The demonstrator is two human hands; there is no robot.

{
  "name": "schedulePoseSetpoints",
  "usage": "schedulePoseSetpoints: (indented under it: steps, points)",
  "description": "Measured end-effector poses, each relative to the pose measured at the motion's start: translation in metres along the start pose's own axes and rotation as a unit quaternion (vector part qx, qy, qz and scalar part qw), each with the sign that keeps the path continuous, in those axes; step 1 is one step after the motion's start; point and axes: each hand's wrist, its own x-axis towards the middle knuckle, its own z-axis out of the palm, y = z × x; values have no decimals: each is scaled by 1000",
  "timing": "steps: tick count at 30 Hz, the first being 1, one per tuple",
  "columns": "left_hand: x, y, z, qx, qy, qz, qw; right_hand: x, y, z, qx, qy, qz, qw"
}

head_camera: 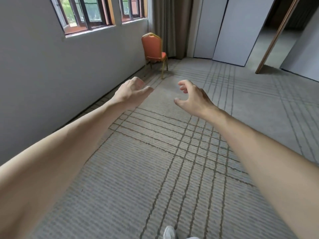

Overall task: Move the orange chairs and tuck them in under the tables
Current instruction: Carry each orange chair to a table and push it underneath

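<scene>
One orange chair (153, 49) with a gold metal frame stands upright on the carpet in the far corner, its back near the grey wall and beside the curtain. Both my arms reach forward over the floor. My left hand (131, 92) hangs in the air with loosely curled fingers and holds nothing. My right hand (193, 96) is likewise empty, fingers loosely curled and thumb apart. Both hands are well short of the chair. No table is in view.
A grey wall (51, 75) with windows (82, 12) runs along the left. A brown curtain (172, 26) hangs in the corner. White partition panels (238, 30) and a doorway (276, 31) stand at the right. Patterned carpet (172, 152) spreads ahead; a white shoe (169, 232) shows below.
</scene>
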Motion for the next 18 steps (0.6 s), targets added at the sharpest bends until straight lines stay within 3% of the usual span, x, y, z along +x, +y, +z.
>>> schedulePoseSetpoints:
  steps: [12, 18]
  points:
    - [269, -58, 6, -27, 54, -71, 996, 303, 54, 52, -13, -42, -58, 997]
    - [428, -114, 12, -50, 61, -63, 995, 464, 75, 102, -31, -37, -58, 997]
